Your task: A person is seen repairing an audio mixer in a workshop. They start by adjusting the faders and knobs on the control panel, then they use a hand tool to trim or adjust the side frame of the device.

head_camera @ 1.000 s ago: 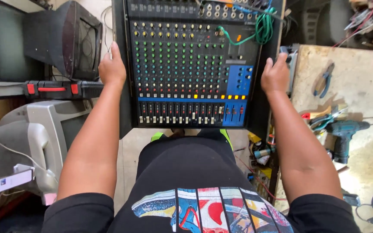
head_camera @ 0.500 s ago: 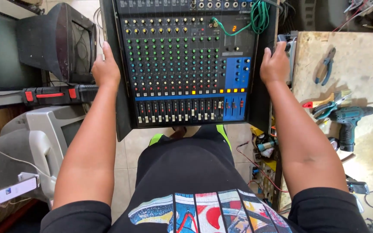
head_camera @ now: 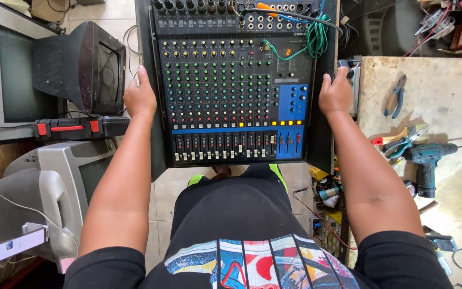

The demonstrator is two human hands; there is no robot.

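Both hands grip a mixer (head_camera: 236, 91) by its dark side cheeks and hold it out in front of the body, above the knees. The left hand (head_camera: 140, 96) is closed on the left edge, thumb up along the panel side; its fingers wrap round behind and cannot be seen. The right hand (head_camera: 336, 95) clamps the right edge the same way, fingers likewise hidden behind the cheek.

The mixer's face is tilted toward the camera — rows of coloured knobs, a row of faders along the near edge, a blue section at the right. Its top edge is cut off by the frame. A green cable (head_camera: 316, 37) is coiled at the upper right corner, and a black lead runs across the jacks there.

To the left stand old televisions: one grey set (head_camera: 44, 187) near the left elbow with a phone (head_camera: 20, 243) lying on it, and a dark set (head_camera: 81, 69) farther up. A black-and-red tool case (head_camera: 76, 127) lies between them.

To the right, a worn bench (head_camera: 455, 96) bears pliers (head_camera: 397, 95) and a teal drill (head_camera: 429, 160). Below the bench edge, a cluttered shelf (head_camera: 330, 206) holds small parts and wires — too jumbled to make out singly.
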